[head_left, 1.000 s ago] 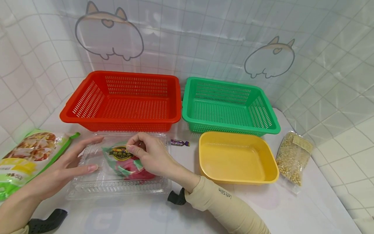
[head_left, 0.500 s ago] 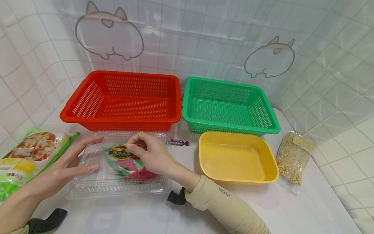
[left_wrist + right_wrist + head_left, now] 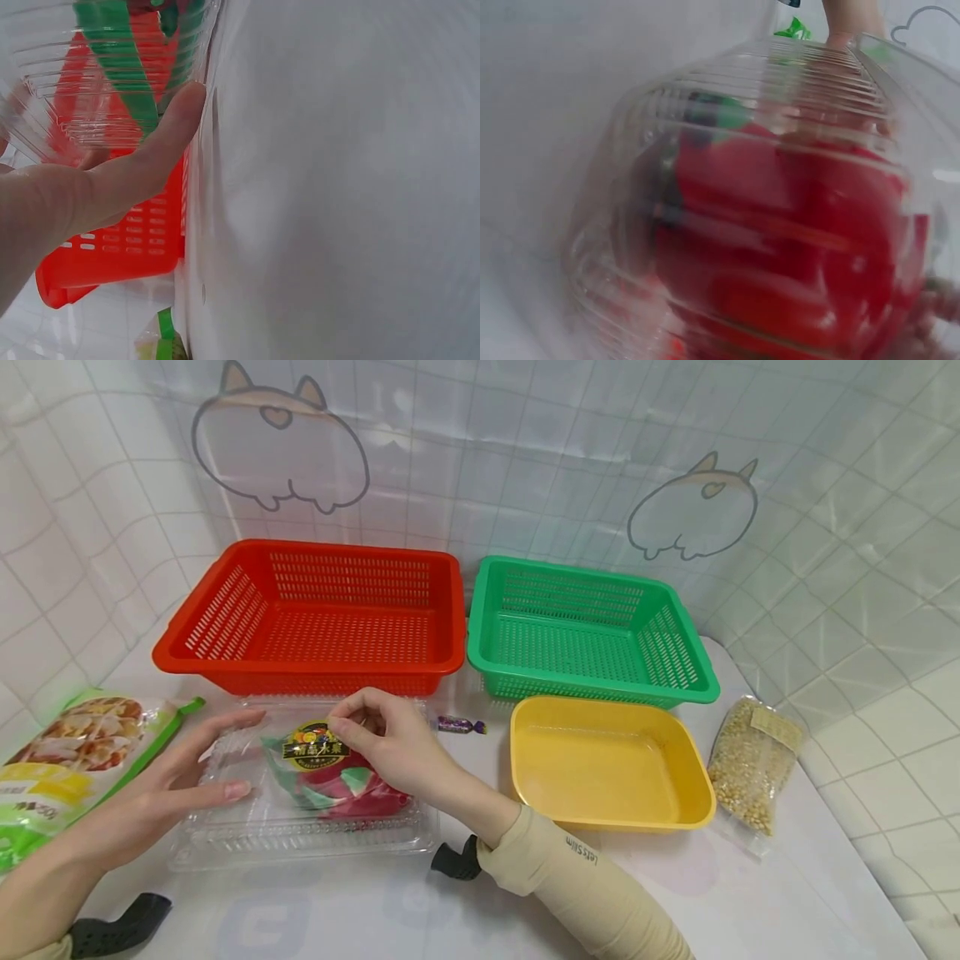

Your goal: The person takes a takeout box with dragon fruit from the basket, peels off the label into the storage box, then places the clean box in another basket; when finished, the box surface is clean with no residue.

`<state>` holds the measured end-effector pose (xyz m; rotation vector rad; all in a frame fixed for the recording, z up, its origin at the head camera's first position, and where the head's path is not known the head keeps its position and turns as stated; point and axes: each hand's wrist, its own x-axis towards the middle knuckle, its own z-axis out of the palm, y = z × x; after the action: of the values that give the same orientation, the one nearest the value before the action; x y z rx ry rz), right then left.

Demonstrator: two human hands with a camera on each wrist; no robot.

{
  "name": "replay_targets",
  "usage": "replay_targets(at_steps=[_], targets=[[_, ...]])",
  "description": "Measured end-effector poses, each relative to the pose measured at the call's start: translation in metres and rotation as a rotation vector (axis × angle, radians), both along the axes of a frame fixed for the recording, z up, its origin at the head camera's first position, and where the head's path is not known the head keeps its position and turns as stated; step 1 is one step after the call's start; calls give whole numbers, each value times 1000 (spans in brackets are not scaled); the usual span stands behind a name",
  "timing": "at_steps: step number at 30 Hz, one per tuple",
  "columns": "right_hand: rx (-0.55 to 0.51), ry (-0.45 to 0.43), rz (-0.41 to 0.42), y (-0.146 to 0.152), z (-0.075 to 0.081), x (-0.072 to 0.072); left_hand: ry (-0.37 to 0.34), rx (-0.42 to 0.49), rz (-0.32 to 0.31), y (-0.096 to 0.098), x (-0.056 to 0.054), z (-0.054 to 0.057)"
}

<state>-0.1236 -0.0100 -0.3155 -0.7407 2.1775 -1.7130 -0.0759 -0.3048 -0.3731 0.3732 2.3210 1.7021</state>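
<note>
A clear plastic clamshell box (image 3: pixel 247 833) lies on the table, with red and green contents (image 3: pixel 367 793) inside whose kind is hard to make out. On its lid is a round black label (image 3: pixel 318 752) with yellow print and pictured fruit. My right hand (image 3: pixel 401 739) pinches the label's upper right edge between thumb and forefinger. My left hand (image 3: pixel 176 777) rests against the box's left end, thumb and forefinger spread apart. In the left wrist view its thumb (image 3: pixel 161 146) lies straight along the ribbed side. The right wrist view is blurred, mostly filled by the box's ribbed wall and red contents.
Behind the box stands a red basket (image 3: pixel 322 681), with a green basket (image 3: pixel 592 689) beside it. A yellow tub (image 3: pixel 611 818) sits to the right, then a bag of grains (image 3: pixel 750 768). A purple-wrapped candy (image 3: pixel 459 725) lies between; a green food package (image 3: pixel 82 743) lies left.
My right hand has shifted slightly up and to the right. More of the label shows, and it sits a little higher and looks larger. My left hand stays in place.
</note>
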Motion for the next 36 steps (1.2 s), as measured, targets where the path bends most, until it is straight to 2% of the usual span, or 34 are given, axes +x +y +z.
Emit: replay_targets(at_steps=[5,11,20,30,36], targets=[[-11,-2,-11,3,2,-1,-1,12,-14,0,0,1],[-9,4,-25,12,12,-3,14,6,-27,3,-1,3],[72,8,-34,37,26,3,27,5,-17,3,2,2],[57,50,-58,75,25,14,13,-36,-16,1,2,2],[110,70,-107,104,21,18,18,-43,-16,2,2,3]])
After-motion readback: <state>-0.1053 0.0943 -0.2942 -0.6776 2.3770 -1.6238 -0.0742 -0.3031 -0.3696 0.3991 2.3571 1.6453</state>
